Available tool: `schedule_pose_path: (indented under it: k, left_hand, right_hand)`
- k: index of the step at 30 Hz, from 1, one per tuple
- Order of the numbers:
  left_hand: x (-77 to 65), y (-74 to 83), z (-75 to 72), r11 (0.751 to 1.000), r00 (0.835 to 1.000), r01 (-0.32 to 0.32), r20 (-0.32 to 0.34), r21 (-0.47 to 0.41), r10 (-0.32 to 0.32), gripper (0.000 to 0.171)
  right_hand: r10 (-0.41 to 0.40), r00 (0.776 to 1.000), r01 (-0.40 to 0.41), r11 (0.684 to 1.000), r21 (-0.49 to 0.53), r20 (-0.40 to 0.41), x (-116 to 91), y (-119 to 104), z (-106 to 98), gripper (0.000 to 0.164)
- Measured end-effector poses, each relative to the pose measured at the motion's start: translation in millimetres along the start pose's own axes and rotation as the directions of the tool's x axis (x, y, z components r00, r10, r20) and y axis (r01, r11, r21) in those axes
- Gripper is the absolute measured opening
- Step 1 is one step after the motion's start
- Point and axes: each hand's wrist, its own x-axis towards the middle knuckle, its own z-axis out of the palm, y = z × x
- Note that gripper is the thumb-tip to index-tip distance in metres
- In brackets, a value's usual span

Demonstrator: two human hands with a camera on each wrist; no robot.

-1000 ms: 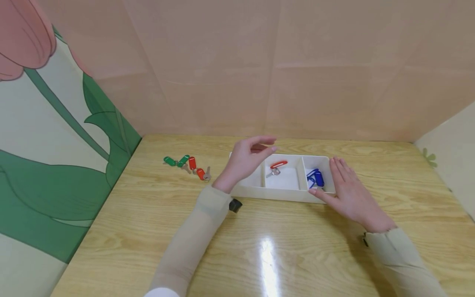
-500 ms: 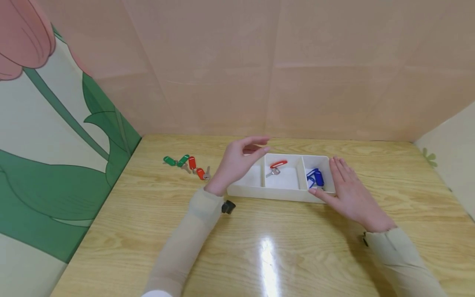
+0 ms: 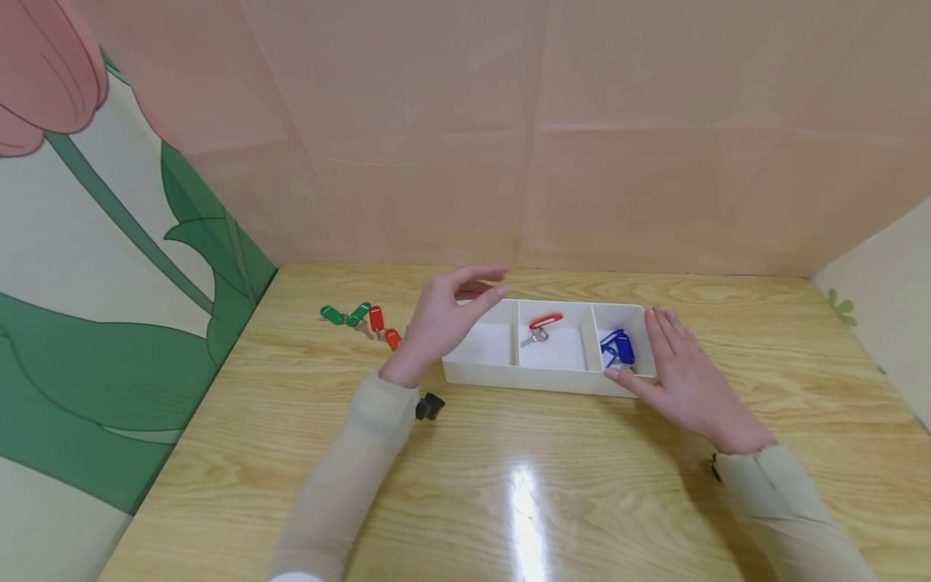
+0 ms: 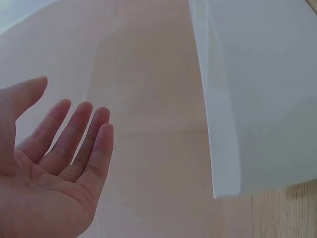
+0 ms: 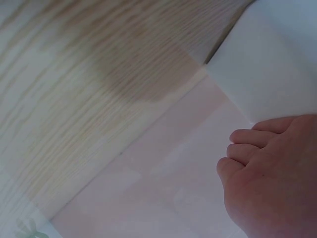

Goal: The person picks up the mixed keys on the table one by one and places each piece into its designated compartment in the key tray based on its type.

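Observation:
A white box (image 3: 524, 378) with three compartments stands on the table. My left hand (image 3: 440, 319) is in the air over the box's left end, fingers loosely bent. Its palm (image 4: 54, 193) shows bare in the left wrist view. My right hand (image 3: 691, 392) rests against the box's right end, fingers straight along the wall and thumb at the front rim. A red key tag (image 3: 545, 321) with a key (image 3: 537, 335) lies in the middle compartment. Blue key tags (image 3: 625, 349) lie in the right one. The left compartment's floor is partly hidden by the left hand.
Left of the box, green key tags (image 3: 360, 314) and red key tags (image 3: 376, 318) with keys lie on the wooden table (image 3: 276, 420). A pinkish wall covering (image 3: 436, 162) rises behind the table's back edge. A wall with a painted flower (image 3: 109, 372) borders the left side.
My left hand has moved left, off the middle compartment's edge, uncovering more of the left compartment and covering a key beside the lower red tag. The right hand stays in place.

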Motion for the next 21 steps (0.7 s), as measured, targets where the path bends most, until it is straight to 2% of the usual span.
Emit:
schedule_pose_path:
  k: [12, 21]
  left_hand:
    - [-9.5, -3.8, -16.9, 1.0, 0.999, -0.018, -0.046, 0.012, 0.018, 0.032]
    - [-16.8, -9.4, -30.4, 0.998, 0.997, 0.008, -0.082, 0.054, -0.004, 0.03]
  right_hand:
    - [-0.015, 1.0, 0.015, 1.0, 0.007, -0.013, -0.1, 0.2, -0.1, 0.107]
    - [-0.013, 1.0, 0.013, 1.0, 0.009, -0.012, -0.4, 0.9, 0.2, 0.107]
